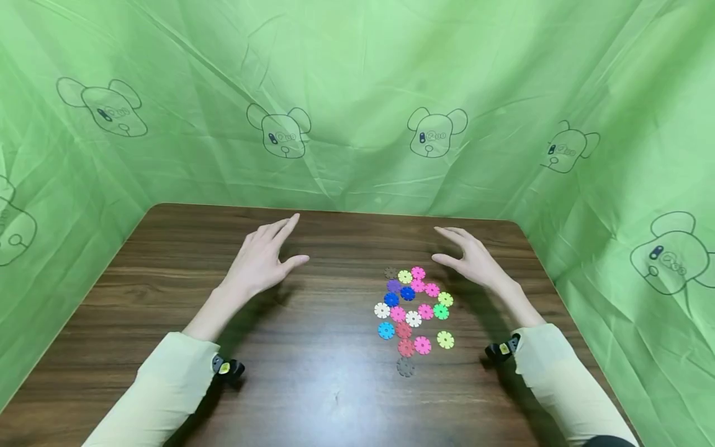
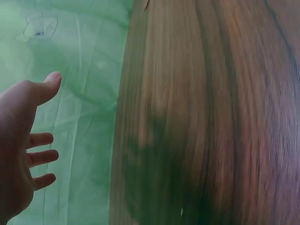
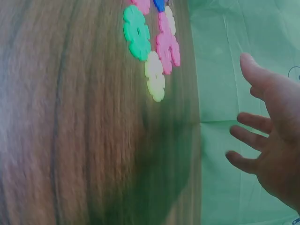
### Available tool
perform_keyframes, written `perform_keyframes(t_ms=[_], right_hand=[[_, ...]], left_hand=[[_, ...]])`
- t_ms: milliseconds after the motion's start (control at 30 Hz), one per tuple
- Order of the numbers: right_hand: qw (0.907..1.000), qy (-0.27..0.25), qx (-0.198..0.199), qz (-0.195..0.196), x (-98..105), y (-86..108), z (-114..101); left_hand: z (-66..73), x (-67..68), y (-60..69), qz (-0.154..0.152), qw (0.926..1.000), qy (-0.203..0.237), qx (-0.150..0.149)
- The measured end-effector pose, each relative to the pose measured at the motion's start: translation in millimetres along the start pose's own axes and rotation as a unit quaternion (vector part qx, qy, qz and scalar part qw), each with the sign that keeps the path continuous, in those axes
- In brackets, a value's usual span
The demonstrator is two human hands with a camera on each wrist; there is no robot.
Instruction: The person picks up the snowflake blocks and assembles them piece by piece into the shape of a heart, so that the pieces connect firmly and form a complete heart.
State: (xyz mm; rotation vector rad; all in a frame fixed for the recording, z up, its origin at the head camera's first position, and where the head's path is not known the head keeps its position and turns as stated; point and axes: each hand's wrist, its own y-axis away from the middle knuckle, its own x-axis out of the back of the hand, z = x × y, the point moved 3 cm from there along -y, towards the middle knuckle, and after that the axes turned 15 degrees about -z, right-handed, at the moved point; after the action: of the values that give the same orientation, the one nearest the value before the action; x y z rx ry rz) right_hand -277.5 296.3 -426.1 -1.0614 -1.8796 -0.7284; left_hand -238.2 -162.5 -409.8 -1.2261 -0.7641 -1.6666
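Several flower-shaped plastic discs with notched edges lie flat in a loose cluster right of the table's middle. Among them are a green disc (image 1: pixel 441 311), a white disc (image 1: pixel 382 310), a light blue disc (image 1: pixel 386 330), a grey disc (image 1: pixel 405 367) and a yellow disc (image 3: pixel 154 76). To the left of the cluster, my left hand (image 1: pixel 259 259) hovers over the table with fingers extended and thumb spread, holding nothing. My right hand (image 1: pixel 472 256) is just beyond the cluster's upper right, also empty, its thumb apart from the fingers. Neither hand touches a disc.
The brown wooden table (image 1: pixel 313 397) has rounded far corners. Green cloth (image 1: pixel 357 74) printed with bear-like heads hangs behind it and along both sides. A small black camera (image 1: pixel 228 368) sits at the left wrist, another camera (image 1: pixel 501 349) at the right.
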Motion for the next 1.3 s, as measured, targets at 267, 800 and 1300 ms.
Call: perform_keyframes(t_ms=[267, 800, 1300], right_hand=[[0.9961, -0.075, 0.027, -0.039, -14, -6.9, 0], [0.9904, -0.069, 0.039, -0.113, -33, -20.8, -4], [0.9871, -0.053, 0.049, -0.143, -37, -27.3, -7]], left_hand=[[30.3, -15.4, -5.5, -0.023, 0.999, 0.035, -0.014], [89.5, -56.0, -20.1, -0.117, 0.9858, 0.104, -0.06], [126.9, -95.8, -28.1, -0.195, 0.9696, 0.111, -0.097]])
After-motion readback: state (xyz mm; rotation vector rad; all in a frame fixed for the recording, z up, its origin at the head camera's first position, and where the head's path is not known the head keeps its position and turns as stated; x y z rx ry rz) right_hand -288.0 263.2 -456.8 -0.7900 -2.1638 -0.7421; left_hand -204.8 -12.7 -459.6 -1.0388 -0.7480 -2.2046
